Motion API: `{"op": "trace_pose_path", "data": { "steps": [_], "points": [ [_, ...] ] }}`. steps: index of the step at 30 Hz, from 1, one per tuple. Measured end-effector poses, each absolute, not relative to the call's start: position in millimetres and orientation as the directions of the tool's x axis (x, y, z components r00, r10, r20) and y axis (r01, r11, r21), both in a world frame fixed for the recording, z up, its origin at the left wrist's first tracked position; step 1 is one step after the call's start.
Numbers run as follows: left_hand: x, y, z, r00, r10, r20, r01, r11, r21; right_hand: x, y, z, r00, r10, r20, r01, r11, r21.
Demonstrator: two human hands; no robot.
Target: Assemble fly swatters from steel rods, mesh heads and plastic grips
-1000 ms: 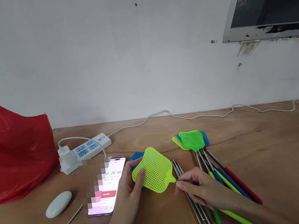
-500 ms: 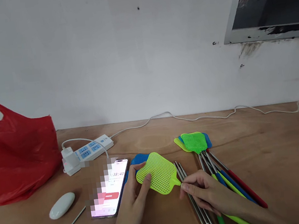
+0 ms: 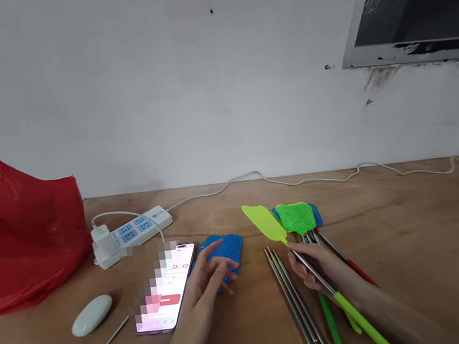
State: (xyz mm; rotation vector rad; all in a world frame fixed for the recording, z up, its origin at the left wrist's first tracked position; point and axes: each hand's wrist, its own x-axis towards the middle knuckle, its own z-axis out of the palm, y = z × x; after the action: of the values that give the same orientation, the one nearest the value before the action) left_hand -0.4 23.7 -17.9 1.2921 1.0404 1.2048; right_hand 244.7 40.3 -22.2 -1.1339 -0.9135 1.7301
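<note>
Plain grey-white wall backs the work area, marked with small holes and scuffs. Below it runs a brown wooden tabletop. At upper right hangs a dark panel with a damaged lower edge. At far left sits a red plastic bag, handles upward.

Right of centre lies a pile of swatters, heads overlapping at the far end and handles toward the person; this common direction presumably keeps the pile tidy. Above its near side, a lime swatter is held aslant, head away to the left, grip running out of frame at the bottom.

The right hand is closed around the metal shaft just below the head, probably because that point steadies it; the lime grip extends well beyond the fingers. Whether the head touches the pile cannot be determined.

The left hand holds nothing evident, fingers spread over blue mesh heads; contact is unclear. Beside that hand is a lit phone; behind it, a white power strip. Between the hands lie bare metal rods, side by side, apparently for easy reach. Smallest noted: a white mouse-shaped object, left of the phone.
</note>
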Motion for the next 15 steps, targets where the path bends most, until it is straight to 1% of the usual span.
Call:
{"op": "trace_pose_path", "data": {
  "steps": [3, 7, 11, 13, 15],
  "points": [
    [-1.4, 25.6, -15.5, 0.214, 0.974, 0.07, -0.052, -0.06, 0.997, 245.7, 37.6, -15.2, -0.17, 0.929, -0.329, -0.374, -0.37, -0.851],
    [0.7, 23.9, -13.4, 0.32, 0.947, 0.032, 0.005, -0.036, 0.999, 243.8, 29.9, -6.3, -0.11, 0.938, -0.328, -0.462, -0.341, -0.819],
    [2.4, 19.2, -11.7, 0.406, 0.914, 0.006, 0.071, -0.038, 0.997, 241.3, 27.3, -2.9, -0.023, 0.953, -0.304, -0.53, -0.269, -0.804],
    [3.4, 14.1, -8.6, 0.456, 0.89, 0.007, 0.135, -0.077, 0.988, 239.6, 27.2, -3.2, -0.007, 0.964, -0.266, -0.539, -0.227, -0.811],
    [4.8, 8.1, -5.0, 0.475, 0.88, 0.012, 0.265, -0.155, 0.952, 238.0, 26.9, -5.1, -0.023, 0.973, -0.23, -0.537, -0.206, -0.818]
  ]
}}
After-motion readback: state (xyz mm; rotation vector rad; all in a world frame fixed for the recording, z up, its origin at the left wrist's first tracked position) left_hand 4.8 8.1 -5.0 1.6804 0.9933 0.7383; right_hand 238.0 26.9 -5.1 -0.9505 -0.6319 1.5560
